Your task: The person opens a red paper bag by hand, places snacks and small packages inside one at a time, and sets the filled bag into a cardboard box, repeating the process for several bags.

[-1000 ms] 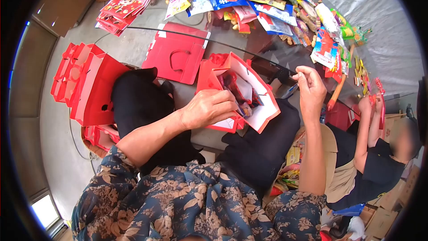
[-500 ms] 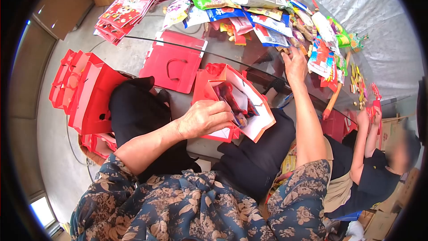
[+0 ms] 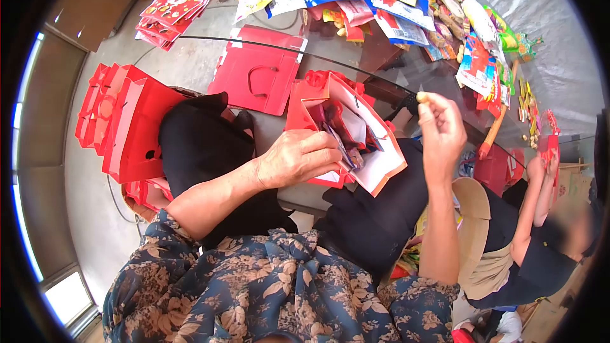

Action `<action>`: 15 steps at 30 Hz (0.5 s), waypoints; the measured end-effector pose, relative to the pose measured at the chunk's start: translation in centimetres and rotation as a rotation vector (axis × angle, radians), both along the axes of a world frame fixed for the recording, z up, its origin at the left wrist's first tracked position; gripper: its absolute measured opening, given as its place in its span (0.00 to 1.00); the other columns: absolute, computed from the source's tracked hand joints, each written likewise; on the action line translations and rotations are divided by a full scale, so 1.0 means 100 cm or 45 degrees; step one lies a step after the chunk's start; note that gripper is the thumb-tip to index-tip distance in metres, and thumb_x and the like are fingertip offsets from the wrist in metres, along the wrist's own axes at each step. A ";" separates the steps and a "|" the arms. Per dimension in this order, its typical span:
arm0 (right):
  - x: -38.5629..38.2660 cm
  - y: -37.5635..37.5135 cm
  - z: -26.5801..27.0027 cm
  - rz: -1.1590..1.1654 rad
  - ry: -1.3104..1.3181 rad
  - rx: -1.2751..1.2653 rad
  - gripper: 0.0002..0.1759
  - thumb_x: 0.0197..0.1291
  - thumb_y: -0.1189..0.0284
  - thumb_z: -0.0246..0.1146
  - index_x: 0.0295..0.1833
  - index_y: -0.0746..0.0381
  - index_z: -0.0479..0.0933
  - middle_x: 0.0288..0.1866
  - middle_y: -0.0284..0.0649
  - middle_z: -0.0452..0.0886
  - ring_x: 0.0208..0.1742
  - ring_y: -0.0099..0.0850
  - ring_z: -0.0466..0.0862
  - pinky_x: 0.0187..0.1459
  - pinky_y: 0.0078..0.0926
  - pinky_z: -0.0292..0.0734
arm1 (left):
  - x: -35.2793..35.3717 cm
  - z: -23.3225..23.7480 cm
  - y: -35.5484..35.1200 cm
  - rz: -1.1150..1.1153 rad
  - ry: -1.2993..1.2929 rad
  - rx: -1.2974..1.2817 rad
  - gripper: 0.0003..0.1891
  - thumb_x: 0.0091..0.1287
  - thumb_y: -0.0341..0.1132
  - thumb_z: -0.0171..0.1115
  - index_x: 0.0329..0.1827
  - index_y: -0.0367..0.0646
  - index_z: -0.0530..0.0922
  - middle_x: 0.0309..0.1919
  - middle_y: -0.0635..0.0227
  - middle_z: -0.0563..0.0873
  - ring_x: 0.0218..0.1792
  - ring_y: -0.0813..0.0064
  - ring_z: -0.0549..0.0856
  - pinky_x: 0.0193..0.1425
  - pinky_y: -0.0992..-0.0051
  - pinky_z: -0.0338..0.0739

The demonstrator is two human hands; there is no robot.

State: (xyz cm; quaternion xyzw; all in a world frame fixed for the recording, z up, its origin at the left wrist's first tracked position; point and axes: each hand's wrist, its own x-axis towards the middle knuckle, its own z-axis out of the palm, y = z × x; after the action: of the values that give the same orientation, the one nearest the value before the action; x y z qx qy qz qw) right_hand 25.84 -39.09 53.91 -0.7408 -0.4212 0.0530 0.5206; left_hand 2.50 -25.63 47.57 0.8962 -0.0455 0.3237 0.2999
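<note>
A red gift bag (image 3: 393,164) with white inner walls stands open by my lap, with shiny wrapped items (image 3: 356,152) inside. My left hand (image 3: 302,157) is closed at the near left rim of this bag, fingers curled over the edge. To the right of the bag's mouth, my right hand (image 3: 441,124) is raised with thumb and fingers pinched together. A small yellowish piece (image 3: 422,96) shows at its fingertips; its kind is too small to make out.
Snack packets (image 3: 400,22) are heaped on the glass table (image 3: 394,67). Stacked printed red bags (image 3: 184,0) lie back left. A flat red bag (image 3: 259,70) is beyond my knees, and upright red bags (image 3: 136,127) stand left. A co-worker (image 3: 534,241) handles something red at right.
My right hand has come back from the snack pile toward the bag, with a small yellowish piece in its fingertips. My left hand has stayed at the bag's rim. The view has shifted slightly.
</note>
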 end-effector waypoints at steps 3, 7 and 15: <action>-0.034 -0.001 0.007 0.186 -0.161 -0.026 0.13 0.61 0.82 0.69 0.51 0.64 0.83 0.40 0.36 0.82 0.34 0.24 0.82 0.35 0.25 0.78 | 0.001 -0.002 0.000 -0.011 -0.015 0.000 0.16 0.54 0.29 0.76 0.44 0.41 0.83 0.41 0.64 0.83 0.35 0.64 0.86 0.37 0.67 0.82; -0.045 0.002 -0.001 0.227 -0.243 -0.045 0.18 0.58 0.83 0.69 0.55 0.63 0.80 0.44 0.42 0.81 0.34 0.33 0.84 0.35 0.30 0.79 | 0.000 -0.003 0.001 0.012 -0.023 0.022 0.17 0.53 0.28 0.76 0.46 0.40 0.82 0.41 0.63 0.83 0.35 0.63 0.85 0.37 0.68 0.82; -0.019 -0.035 -0.031 0.021 0.234 0.010 0.13 0.68 0.76 0.66 0.57 0.63 0.81 0.49 0.38 0.85 0.45 0.26 0.85 0.45 0.25 0.79 | -0.008 0.005 -0.003 0.024 0.068 0.097 0.18 0.54 0.26 0.75 0.49 0.40 0.82 0.43 0.63 0.83 0.37 0.63 0.86 0.38 0.67 0.83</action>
State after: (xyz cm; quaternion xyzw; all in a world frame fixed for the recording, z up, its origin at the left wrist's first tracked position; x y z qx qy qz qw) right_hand 23.90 -42.62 50.84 -0.7272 -0.3781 0.1234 0.5594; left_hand 1.72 -25.92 48.09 0.9157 -0.0413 0.3005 0.2637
